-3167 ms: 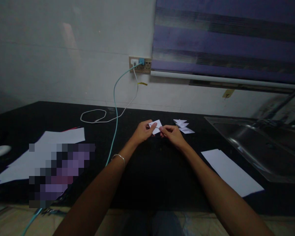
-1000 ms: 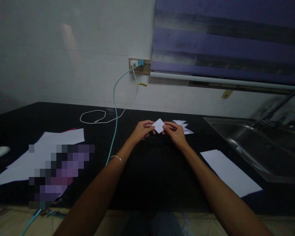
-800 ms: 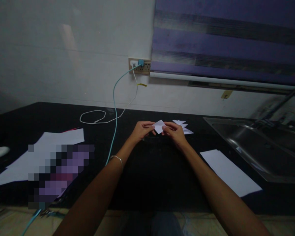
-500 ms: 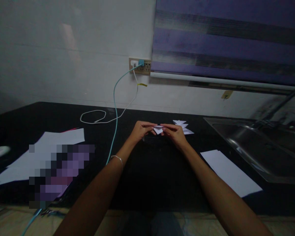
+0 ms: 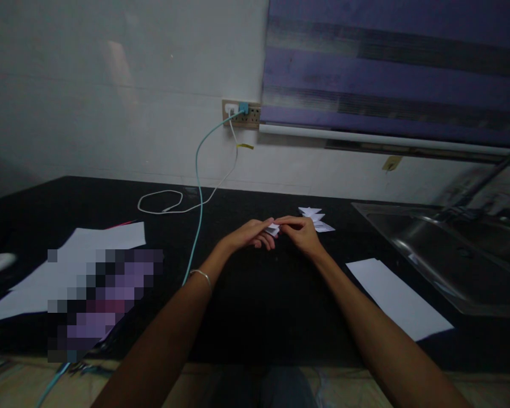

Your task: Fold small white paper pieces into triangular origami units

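Note:
A small piece of folded white paper [image 5: 272,230] is held between my two hands over the black countertop [image 5: 280,306]. My left hand [image 5: 254,233] is closed on its left side, thumb above and fingers curled beneath. At the paper's right corner, the fingertips of my right hand [image 5: 300,231] pinch together. Part of the paper is hidden by the fingers. Just behind my right hand lie several pointed folded white papers [image 5: 317,218], one partly overlapping another.
White paper sheets [image 5: 397,297] lie at right, beside a steel sink [image 5: 450,266]. More white sheets [image 5: 110,237] are at left, near a pixelated purple object [image 5: 110,317]. A teal cable [image 5: 198,226] and a white cable [image 5: 187,211] run from the wall outlet [image 5: 251,116] to the counter.
My left hand has turned and come around the folded paper, its fingers now beneath it. The paper has tilted and shows less of its face. My right hand has barely moved.

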`<state>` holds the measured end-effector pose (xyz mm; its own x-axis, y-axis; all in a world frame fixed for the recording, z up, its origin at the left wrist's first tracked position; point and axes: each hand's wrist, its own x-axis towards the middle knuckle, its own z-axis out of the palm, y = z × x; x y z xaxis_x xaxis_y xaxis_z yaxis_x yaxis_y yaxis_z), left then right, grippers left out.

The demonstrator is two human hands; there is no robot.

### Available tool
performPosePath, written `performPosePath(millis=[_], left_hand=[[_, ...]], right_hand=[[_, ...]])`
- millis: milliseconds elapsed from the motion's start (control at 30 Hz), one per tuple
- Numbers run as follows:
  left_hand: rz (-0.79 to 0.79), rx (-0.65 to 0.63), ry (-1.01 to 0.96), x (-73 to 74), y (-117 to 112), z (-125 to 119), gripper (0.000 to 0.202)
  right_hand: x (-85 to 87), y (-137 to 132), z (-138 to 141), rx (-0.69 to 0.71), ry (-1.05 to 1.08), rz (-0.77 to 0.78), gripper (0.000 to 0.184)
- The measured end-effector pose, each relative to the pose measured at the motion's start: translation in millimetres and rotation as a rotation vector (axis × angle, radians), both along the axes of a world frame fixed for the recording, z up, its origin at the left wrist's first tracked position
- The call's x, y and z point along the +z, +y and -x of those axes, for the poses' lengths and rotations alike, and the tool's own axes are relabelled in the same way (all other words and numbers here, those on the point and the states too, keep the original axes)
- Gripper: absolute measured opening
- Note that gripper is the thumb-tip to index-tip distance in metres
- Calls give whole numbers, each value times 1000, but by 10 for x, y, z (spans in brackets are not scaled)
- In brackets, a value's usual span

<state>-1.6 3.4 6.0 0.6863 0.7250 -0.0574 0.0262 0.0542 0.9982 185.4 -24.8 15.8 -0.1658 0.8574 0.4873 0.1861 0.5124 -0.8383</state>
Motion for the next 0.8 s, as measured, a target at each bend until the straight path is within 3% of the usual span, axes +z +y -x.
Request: performPosePath(millis=[233, 367, 533, 700, 800], left_hand=[[-328, 2, 65, 59, -86, -4, 46], [-386, -9, 82, 90, -125, -7, 42], [-326, -29, 82, 65, -118, -26, 40], [-43, -68, -1, -37, -23, -56, 61], [-57, -60, 1, -63, 8, -49, 55]], right_hand=[[-40, 31, -41, 71, 121, 125, 36], [-66, 67, -58, 64, 156, 178, 28], [-71, 81, -37, -16, 69, 135, 30], [-61, 67, -36, -24, 56, 104, 29], [-57, 65, -36, 0, 87, 125, 28]])
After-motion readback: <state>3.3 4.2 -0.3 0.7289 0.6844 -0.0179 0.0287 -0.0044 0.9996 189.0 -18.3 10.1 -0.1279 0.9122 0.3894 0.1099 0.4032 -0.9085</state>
